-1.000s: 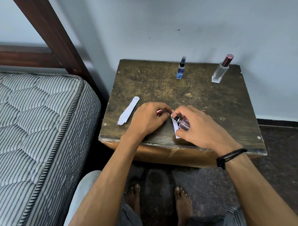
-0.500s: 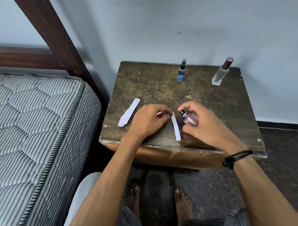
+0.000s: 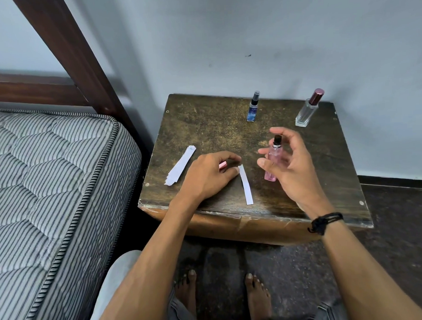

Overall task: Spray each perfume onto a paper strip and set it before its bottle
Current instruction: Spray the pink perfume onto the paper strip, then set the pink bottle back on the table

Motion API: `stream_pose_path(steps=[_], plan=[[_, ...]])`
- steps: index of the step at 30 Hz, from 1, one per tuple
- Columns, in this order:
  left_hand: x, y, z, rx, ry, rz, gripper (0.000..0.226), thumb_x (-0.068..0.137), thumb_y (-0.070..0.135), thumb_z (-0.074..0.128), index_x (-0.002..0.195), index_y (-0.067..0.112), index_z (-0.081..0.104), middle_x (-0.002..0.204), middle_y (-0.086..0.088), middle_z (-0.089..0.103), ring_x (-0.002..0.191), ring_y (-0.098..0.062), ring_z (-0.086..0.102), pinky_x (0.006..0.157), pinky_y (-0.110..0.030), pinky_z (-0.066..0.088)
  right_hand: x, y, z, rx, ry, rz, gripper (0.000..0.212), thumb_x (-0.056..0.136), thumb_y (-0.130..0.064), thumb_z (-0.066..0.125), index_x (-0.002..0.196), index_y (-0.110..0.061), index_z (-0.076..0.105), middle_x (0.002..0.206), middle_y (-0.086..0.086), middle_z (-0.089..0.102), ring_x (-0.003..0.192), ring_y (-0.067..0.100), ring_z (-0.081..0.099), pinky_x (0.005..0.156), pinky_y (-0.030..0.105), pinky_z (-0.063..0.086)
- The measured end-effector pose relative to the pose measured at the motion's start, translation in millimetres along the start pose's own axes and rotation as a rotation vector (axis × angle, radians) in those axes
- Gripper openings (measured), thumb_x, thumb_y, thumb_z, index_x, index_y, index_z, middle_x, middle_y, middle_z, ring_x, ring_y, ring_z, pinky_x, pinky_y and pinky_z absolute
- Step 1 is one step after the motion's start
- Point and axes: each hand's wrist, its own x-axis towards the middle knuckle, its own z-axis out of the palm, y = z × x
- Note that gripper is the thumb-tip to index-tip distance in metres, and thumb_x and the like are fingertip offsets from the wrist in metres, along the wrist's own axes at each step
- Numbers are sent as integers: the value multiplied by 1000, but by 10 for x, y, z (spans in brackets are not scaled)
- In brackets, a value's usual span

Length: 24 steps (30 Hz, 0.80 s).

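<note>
Now: L hand (image 3: 207,176) pins strip (image 3: 245,185), R hand (image 3: 289,166) loose round pink bottle (image 3: 273,161).
L fingers curled on pink cap (image 3: 222,164), thumb on strip's top end at table (image 3: 325,179) front. R fingers spread by the upright bottle, grip unclear. 0.5 s ago it was tilted, fingers tighter.

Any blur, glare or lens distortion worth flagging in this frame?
Head view: soft, even light, no glare on the dark wooden table; faint shadow beneath the left hand; wide-angle lens apparently leans the clear square glass bottle outward; pink glass bottle in the right hand slightly soft.
</note>
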Motion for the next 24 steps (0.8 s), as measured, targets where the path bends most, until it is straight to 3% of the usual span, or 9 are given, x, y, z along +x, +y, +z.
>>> stream_pose_path(steps=[5, 12, 18, 24], plan=[[-11, 14, 7, 38, -31, -11, 37, 77, 58, 73, 110, 41, 72, 110, 16, 75, 106, -9, 68, 96, -39, 55, 12, 34, 16, 21, -18, -24, 71, 85, 11, 74, 128, -41, 53, 126, 5, 48, 126, 18, 65, 72, 45, 64], [-27, 25, 19, 126, 10, 30, 29, 83, 47, 75, 111, 39, 72, 111, 19, 74, 109, -10, 65, 96, -38, 52, 12, 44, -45, -9, -108, -52, 74, 85, 14, 74, 132, -37, 50, 119, -4, 52, 132, 16, 61, 74, 47, 65], [-29, 50, 8, 124, 14, 24, 27, 84, 44, 75, 111, 40, 73, 113, 16, 74, 112, -11, 65, 97, -37, 51, 19, 82, -79, -63, -177, -52, 79, 83, 15, 75, 130, -43, 51, 109, -16, 57, 132, 17, 60, 92, 70, 52], [-40, 80, -6, 103, 5, 15, 26, 85, 41, 75, 110, 40, 73, 111, 18, 74, 112, -11, 65, 98, -36, 50, 6, 62, -64, -69, -182, -56, 80, 81, 21, 72, 130, -38, 50, 111, 1, 57, 131, 17, 61, 103, 65, 48]])
